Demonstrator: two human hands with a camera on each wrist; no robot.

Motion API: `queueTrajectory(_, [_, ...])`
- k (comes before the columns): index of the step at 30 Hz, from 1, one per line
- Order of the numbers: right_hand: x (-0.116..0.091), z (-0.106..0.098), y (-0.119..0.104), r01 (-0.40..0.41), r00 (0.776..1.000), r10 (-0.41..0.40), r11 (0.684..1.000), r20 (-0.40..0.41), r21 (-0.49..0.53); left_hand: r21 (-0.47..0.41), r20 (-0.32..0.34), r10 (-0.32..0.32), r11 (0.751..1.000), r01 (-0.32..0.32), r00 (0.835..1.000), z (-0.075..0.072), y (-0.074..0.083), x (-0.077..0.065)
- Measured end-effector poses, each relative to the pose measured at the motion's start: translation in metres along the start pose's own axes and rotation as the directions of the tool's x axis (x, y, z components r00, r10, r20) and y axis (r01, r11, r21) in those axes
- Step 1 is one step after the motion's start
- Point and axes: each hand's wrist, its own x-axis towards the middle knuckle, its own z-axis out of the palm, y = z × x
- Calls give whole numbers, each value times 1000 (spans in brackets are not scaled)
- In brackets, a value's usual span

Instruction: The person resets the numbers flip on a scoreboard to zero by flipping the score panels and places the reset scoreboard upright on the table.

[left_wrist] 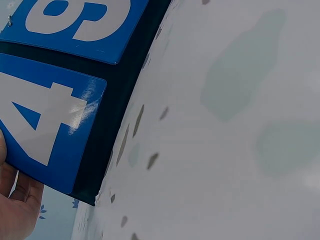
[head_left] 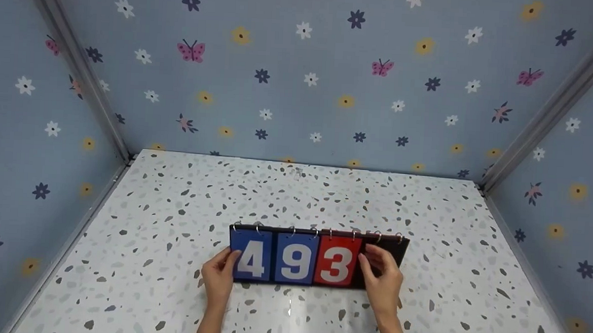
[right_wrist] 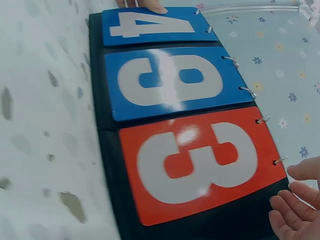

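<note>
A black flip scoreboard (head_left: 273, 259) stands tilted on the speckled table, with number cards hung from metal rings along its top edge. Its cards show a blue 4 (head_left: 252, 258), a blue 9 (head_left: 295, 260) and a red 3 (head_left: 336, 261); bare black backing fills the fourth place. My left hand (head_left: 219, 274) pinches the board's left edge, thumb in front beside the 4. Over the black fourth place is my right hand (head_left: 386, 283), fingers loosely bent, with no card between them. In the right wrist view the right hand (right_wrist: 300, 205) is beside the board's top edge.
The white speckled table (head_left: 295, 197) spreads around the board. Blue flowered panels (head_left: 300, 85) rise at the back and both sides, joined by grey corner posts (head_left: 558, 109).
</note>
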Motion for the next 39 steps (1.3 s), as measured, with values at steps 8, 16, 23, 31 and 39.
queueTrajectory(8, [-15,-1,-32,-159,987,154,981,53,112,0,-8,9,1000,-9,1000,0,0,0])
queueTrajectory(16, [-33,8,-3,-252,965,250,967,73,22,11,-33,-2,1000,2,999,1,0,0])
queueTrajectory(23, [-36,14,12,-219,975,215,972,48,84,8,-42,-1,1000,2,999,2,1,-1])
queueTrajectory(31, [-34,20,26,-215,977,214,975,21,52,10,-36,0,1000,0,999,1,1,-1])
queueTrajectory(39, [-15,6,-23,-407,910,401,912,106,48,15,-37,10,1000,-9,999,2,2,-1])
